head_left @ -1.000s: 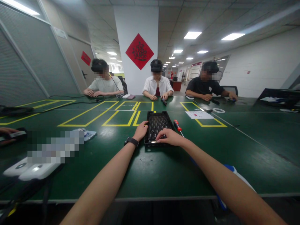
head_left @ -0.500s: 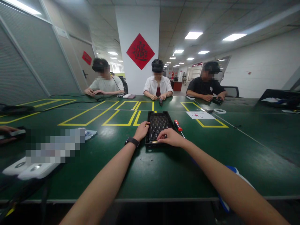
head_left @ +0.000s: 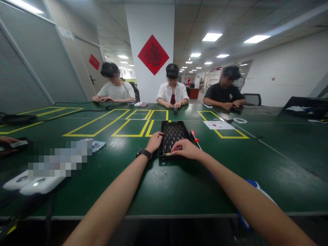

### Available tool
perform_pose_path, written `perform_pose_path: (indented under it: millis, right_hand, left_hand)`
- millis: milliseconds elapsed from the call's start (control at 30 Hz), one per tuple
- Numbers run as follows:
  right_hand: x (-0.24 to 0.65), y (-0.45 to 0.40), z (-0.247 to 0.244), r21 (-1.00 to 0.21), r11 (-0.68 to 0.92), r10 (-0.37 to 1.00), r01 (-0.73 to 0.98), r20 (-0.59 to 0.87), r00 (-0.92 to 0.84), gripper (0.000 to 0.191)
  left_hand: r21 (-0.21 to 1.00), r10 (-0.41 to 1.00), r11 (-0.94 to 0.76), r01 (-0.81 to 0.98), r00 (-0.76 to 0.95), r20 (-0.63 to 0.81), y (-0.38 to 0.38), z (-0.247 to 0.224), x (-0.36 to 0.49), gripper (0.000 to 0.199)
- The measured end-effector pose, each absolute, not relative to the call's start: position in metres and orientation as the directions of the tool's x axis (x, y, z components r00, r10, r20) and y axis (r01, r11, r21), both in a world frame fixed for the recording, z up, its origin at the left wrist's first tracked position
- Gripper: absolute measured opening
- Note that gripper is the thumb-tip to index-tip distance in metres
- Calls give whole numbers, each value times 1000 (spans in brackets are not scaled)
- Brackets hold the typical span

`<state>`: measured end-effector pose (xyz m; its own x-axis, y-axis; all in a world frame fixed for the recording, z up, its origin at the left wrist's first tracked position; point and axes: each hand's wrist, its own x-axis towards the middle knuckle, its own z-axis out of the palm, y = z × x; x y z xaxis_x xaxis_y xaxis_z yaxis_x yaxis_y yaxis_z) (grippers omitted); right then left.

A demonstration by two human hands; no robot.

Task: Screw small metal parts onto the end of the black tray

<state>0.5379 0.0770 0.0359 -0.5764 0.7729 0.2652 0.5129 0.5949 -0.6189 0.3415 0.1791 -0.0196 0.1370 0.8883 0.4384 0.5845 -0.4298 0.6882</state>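
Note:
A black rectangular open tray point(head_left: 176, 128) lies on the green table, its inside dotted with rows of small shiny parts or openings. My left hand point(head_left: 154, 142) holds the tray's left rim, thumb and fingers closed at the edge; a dark watch is on that wrist. Over the tray's near end is my right hand point(head_left: 186, 149), fingers pinched together. At its fingertips sits a small yellowish piece point(head_left: 168, 153) by the near wall; whether the fingers grip it is too small to tell. A red-handled screwdriver point(head_left: 194, 136) lies just right of the tray.
Several people sit around the table, one person's hand point(head_left: 9, 140) at far left. White devices point(head_left: 41, 184) lie left, partly blurred out. A printed sheet point(head_left: 218, 125) and a white tape ring point(head_left: 240, 120) are ahead right. A blue-and-white object point(head_left: 256, 186) lies beneath my right forearm.
My right hand stays at the tray's near end with its fingers shifted slightly, showing more of the small yellowish piece. My left hand keeps its place on the rim.

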Motion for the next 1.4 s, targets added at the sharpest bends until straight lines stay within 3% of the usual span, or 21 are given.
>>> perform_pose_path:
  millis: [633, 967, 1400]
  right_hand:
    - [537, 77, 35, -615, 601, 771, 511, 274, -575, 24]
    - [538, 77, 32, -711, 548, 783, 442, 249, -570, 26]
    - [536, 77, 32, -717, 537, 788, 444, 238, -568, 27]
  left_hand:
    - [680, 890, -423, 598, 135, 435, 177, -17, 343, 30]
    - [682, 883, -438, 586, 139, 448, 177, -19, 342, 30]
    - [675, 896, -410, 613, 133, 424, 177, -16, 343, 30]
